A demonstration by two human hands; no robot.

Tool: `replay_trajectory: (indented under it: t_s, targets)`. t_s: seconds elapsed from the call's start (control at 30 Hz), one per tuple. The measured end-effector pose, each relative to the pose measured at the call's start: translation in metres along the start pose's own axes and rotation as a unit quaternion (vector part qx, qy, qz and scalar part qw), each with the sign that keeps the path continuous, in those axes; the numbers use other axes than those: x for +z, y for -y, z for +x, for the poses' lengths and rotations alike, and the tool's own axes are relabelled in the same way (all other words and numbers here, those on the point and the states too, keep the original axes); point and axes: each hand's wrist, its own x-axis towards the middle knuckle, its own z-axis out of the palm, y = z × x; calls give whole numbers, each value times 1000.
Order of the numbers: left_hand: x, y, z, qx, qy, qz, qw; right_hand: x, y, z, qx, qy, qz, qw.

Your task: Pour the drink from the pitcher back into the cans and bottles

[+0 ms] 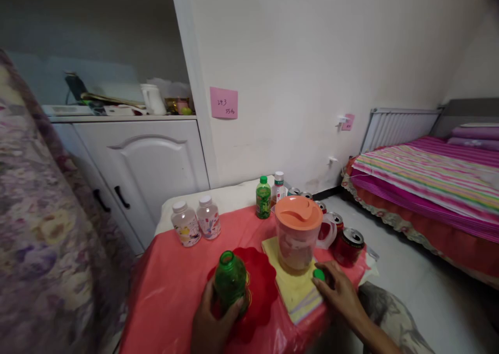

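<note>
My left hand (214,315) is wrapped round a green bottle (230,281) with an open mouth, upright over a red scalloped tray (259,281). Between the thumb and fingers of my right hand (339,291) is a green bottle cap (318,275), low over the yellow cloth (298,294). On that cloth, just beyond my right hand, stands a clear pitcher (296,250) with an orange lid (299,212). Whether the bottle's base touches the tray is hidden by my hand.
Two white-capped clear jars (197,221) stand at the back left of the red-covered table (167,286). Behind the pitcher are a capped green bottle (263,199) and a white-capped bottle (278,187). Several drink cans (348,247) line the right edge; a bed (421,182) lies beyond.
</note>
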Motion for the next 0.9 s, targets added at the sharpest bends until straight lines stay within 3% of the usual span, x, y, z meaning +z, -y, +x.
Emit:
replay_trajectory:
  t_s: [0.17, 0.4, 0.5, 0.67, 0.73, 0.9]
  targets:
    - [-2, -3, 3, -3, 19, -5, 1000, 7, -1, -3, -10, -36, -2, 999]
    - [0, -4, 2, 3, 0, -38, 999, 1, 7, -12, 29, -25, 31, 999]
    - [1, -5, -2, 13, 5, -61, 998, 7, 24, -28, 1, 2, 59, 998]
    - [2, -5, -6, 22, -2, -73, 997, 26, 91, -35, -99, 94, 115, 984]
    - [3, -4, -6, 23, 0, -76, 997, 32, 127, -21, -134, 127, 133, 974]
    - [3, -3, -5, 21, -6, -81, 996, 47, 206, 28, -183, 130, 174, 959]
